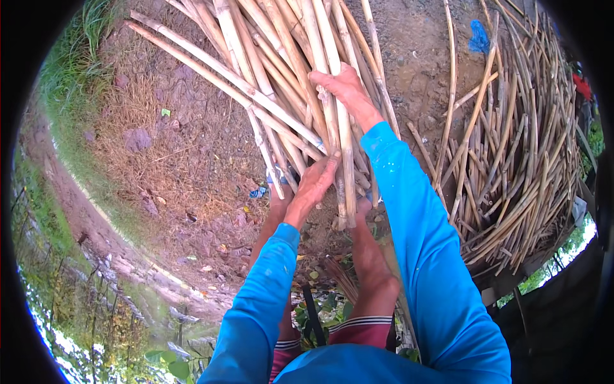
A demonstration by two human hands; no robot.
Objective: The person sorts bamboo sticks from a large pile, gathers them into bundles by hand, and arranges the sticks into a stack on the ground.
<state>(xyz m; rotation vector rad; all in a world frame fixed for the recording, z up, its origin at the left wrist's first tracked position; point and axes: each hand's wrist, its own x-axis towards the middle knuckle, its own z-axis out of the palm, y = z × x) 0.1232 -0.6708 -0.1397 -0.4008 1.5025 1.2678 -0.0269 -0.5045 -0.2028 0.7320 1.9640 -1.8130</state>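
A loose bundle of pale tan bamboo poles [295, 67] fans out from my shins toward the far edge. My right hand [348, 93] is wrapped round a pair of poles in its right part, the thumb lying across them. Closer to me, my left hand [313, 185] is closed at the lower stretch of these poles, its fingers partly hidden. Two longer poles [211, 72] slant off to the far left, their near ends meeting beside my left hand. The poles' lower ends hang uneven between and over my feet, which they mostly cover.
A large heap of thinner bamboo sticks [511, 160] lies on the right. Beyond it is a blue plastic scrap [478, 37]. Dry grass and brown soil [166, 153] spread to the left, with green grass [80, 57] at the edge. A crumpled blue wrapper [258, 192] lies near my left foot.
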